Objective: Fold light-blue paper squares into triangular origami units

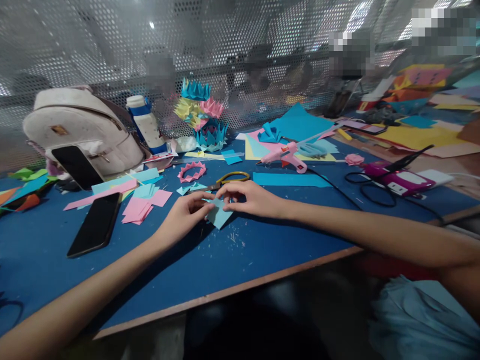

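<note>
A small light-blue paper square [219, 218] is held low over the blue table, one corner pointing toward me. Pinching its left upper edge is my left hand [186, 212], thumb and fingers closed. My right hand [249, 199] grips the other upper edge the same way, fingers curled. Just beyond my fingers lie scissors [233, 176] with yellow handles. Small folded light-blue paper pieces [192, 188] rest left of the scissors, and a ring of folded pink paper [192, 172] is behind them. Stacked pink paper squares [137, 210] lie to the left.
Two phones, one flat [95, 225] and one propped [77, 166] against a pale backpack [80, 122], are on the left. A bottle [146, 125] and folded-paper tower [212, 135] stand behind. On the right are a pink glue gun [287, 156], its cord and a purple power strip [399, 180].
</note>
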Available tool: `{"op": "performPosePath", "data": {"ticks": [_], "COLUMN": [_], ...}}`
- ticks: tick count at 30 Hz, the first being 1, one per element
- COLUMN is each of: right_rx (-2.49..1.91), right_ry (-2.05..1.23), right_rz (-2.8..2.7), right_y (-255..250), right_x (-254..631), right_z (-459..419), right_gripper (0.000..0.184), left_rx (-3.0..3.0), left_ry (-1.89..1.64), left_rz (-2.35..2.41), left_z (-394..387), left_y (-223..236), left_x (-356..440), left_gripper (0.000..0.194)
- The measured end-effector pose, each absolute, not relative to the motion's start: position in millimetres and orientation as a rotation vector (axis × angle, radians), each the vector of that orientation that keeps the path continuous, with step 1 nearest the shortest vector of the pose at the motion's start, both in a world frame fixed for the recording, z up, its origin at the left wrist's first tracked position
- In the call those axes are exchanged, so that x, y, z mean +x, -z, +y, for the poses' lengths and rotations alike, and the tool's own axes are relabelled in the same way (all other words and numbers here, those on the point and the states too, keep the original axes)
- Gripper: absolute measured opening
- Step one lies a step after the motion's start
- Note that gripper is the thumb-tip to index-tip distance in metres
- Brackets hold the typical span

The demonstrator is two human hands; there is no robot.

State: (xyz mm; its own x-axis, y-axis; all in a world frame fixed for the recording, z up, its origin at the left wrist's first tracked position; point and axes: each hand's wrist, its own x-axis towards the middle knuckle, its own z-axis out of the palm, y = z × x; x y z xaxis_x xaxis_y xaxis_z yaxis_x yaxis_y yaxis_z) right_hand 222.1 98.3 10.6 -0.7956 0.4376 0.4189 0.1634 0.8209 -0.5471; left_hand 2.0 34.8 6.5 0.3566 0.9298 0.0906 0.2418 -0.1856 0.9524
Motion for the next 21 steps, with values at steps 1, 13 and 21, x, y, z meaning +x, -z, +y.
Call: {"op": "performPosePath", "data": {"ticks": [1,13,21], "right_rx": [-0.460,0.028,0.146], "right_ry": [-0.832,0.036,0.238], "right_rz": [-2.498,-2.782,-2.761], "right_y": [-13,-12,-4], "right_x": [222,236,253], "right_z": [98,113,116], "right_gripper": [0.021,0.022,0.025], "left_rx": [1.713,2.271,2.608], "left_ry": [-0.906,-0.773,-0.759], "left_rz": [1.104,1.228,1.070], "left_z": [36,35,29], "left_y": [-7,2,6], "left_x": [2,0,-4], "left_gripper": [0.027,0.006,0.016]}}
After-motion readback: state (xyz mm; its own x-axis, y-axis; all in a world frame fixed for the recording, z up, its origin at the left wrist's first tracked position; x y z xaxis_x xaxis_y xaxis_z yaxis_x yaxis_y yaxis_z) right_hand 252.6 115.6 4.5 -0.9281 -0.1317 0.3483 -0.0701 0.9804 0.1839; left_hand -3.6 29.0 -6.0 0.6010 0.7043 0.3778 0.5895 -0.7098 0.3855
